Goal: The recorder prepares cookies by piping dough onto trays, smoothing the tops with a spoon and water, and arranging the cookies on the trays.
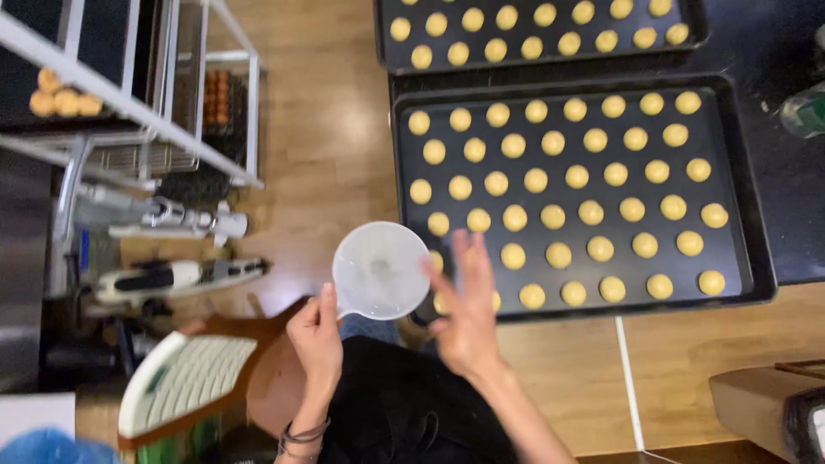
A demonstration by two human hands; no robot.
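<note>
Left hand (316,337) grips the handle of a white plastic cup (380,269). Right hand (464,309), fingers spread and empty, hovers just beside it over the dough-ball tray (748,215)

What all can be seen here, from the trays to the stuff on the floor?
Near baking tray: one, black, on the dark counter, holding five staggered rows of dough balls.
Dough balls: about forty on that tray, pale yellow, round, set apart from one another.
Far baking tray: one, black, at the top edge, with more yellow dough balls, partly cut off.
Plastic cup: one, translucent white, held over the tray's near left corner.
Metal rack: one, silver, at left, with a few browned buns on a shelf.
Wooden stool: one, brown, below the person.
Left hand: grips the cup's handle.
Right hand: open, blurred, beside the cup.
</note>
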